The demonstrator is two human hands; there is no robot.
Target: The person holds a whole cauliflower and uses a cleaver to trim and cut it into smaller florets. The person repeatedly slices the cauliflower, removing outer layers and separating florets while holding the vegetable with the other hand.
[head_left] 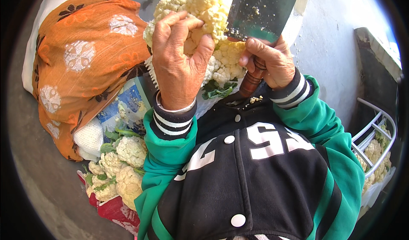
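Observation:
A pale yellow cauliflower (208, 3) is held up at the top middle by my left hand (177, 61), whose fingers and thumb curl against its florets. My right hand (275, 61) is closed around the turned brown wooden handle of a cleaver (264, 12). Its broad dark blade points up and stands just right of the cauliflower, dotted with small crumbs. Below the held head, more cauliflower florets (230, 63) and a green leaf (218, 89) show between my hands. The cauliflower's underside is hidden from me.
An orange patterned cloth (85, 40) covers something bulky at the left. Several cauliflowers (129, 184) lie below it on red sheeting (117, 212), beside a blue printed sack (128, 103). At the right, a white plastic crate (383, 129) contains cauliflowers near a low concrete ledge (377, 46).

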